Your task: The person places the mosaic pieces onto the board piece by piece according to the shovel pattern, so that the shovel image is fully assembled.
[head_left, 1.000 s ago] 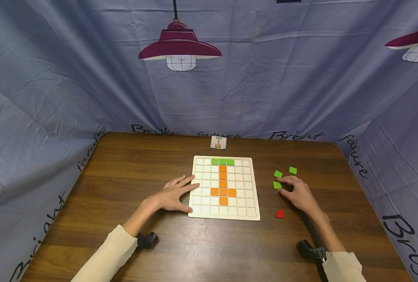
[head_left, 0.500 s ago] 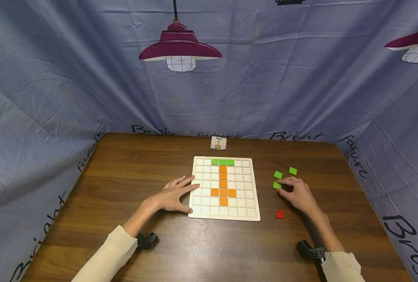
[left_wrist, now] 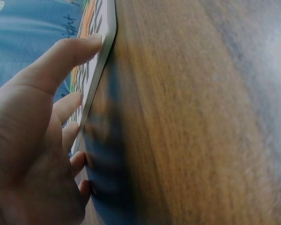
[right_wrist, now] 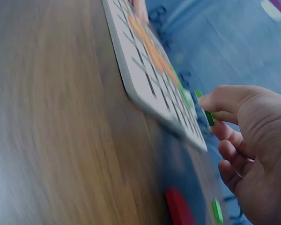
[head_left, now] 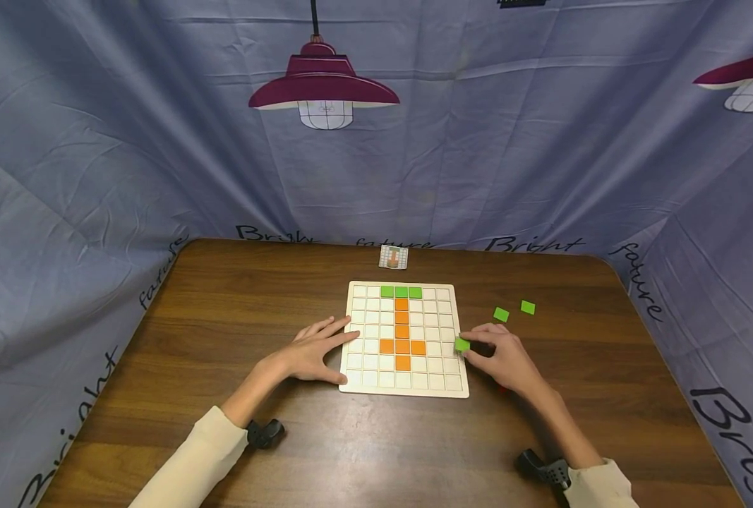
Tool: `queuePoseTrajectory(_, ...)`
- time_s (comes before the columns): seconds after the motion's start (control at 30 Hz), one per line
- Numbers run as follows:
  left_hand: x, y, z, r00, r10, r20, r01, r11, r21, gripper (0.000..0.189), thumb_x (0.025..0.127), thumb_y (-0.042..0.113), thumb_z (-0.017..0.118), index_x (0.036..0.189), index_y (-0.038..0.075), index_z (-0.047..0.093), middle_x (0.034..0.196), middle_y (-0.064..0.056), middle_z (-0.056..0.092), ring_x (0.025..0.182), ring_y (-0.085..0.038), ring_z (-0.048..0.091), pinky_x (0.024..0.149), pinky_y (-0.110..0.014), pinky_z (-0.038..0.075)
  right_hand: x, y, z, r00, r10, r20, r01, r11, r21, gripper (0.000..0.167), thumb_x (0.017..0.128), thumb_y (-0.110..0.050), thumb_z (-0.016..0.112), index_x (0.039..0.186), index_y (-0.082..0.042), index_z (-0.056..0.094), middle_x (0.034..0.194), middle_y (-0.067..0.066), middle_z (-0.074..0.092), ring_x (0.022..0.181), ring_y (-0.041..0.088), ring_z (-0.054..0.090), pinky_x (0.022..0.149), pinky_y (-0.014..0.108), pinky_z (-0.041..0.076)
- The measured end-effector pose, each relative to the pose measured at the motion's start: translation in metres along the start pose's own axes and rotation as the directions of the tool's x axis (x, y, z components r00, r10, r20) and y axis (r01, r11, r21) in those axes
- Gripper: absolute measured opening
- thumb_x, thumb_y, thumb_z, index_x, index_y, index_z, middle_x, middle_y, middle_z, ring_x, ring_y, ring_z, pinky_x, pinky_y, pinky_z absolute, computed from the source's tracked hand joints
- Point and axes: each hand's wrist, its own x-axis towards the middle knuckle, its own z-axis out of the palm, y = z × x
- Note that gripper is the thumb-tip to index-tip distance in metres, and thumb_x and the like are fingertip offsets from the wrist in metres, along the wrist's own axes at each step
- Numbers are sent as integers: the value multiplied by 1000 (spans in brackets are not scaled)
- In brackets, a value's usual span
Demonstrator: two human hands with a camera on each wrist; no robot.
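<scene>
A white gridded board (head_left: 366, 384) lies mid-table, with orange square tiles (head_left: 402, 330) in a cross shape and a row of green tiles (head_left: 401, 291) along its far edge. My left hand (head_left: 309, 353) rests at the board's left side, fingers spread, thumb and fingertips touching the rim. In the left wrist view the thumb lies over the board's edge. Between thumb and forefinger my right hand (head_left: 503, 356) pinches a green square tile (head_left: 461, 344), which overlaps the board's right edge in the head view. The right wrist view shows this green tile (right_wrist: 205, 108) held on edge, above the board.
Two loose green tiles, one nearer (head_left: 501, 315) and one farther (head_left: 528, 307), lie right of the board. A red piece (right_wrist: 179, 206) lies near the right hand, mostly hidden by it in the head view. A small patterned card (head_left: 393, 257) is at the table's far edge.
My right hand has lifted the nearest green tile off the table and carried it left to the board's right edge. The left hand has stayed in place.
</scene>
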Motion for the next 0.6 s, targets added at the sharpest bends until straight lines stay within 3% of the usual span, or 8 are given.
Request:
queuePoseTrajectory(0.23, 0, 0, 0, 1000, 4, 0, -4, 1000, 0, 88, 83, 50, 76, 157, 22, 37, 167, -2, 12, 150, -35, 8, 111, -68, 12, 3, -28, 22, 996, -65, 55, 64, 998, 17, 32, 79, -7, 83, 110, -8, 78, 103, -2, 67, 98, 19, 56, 81, 39, 50)
queuePoseTrajectory(0.6, 0, -2, 1, 1000, 9, -9, -9, 1000, 0, 88, 82, 50, 76, 156, 23, 37, 166, -1, 13, 150, -35, 9, 111, -67, 13, 6, -35, 50, 990, -77, 118, 74, 997, 35, 29, 82, -11, 82, 111, -11, 78, 105, -5, 66, 100, 16, 56, 84, 38, 49)
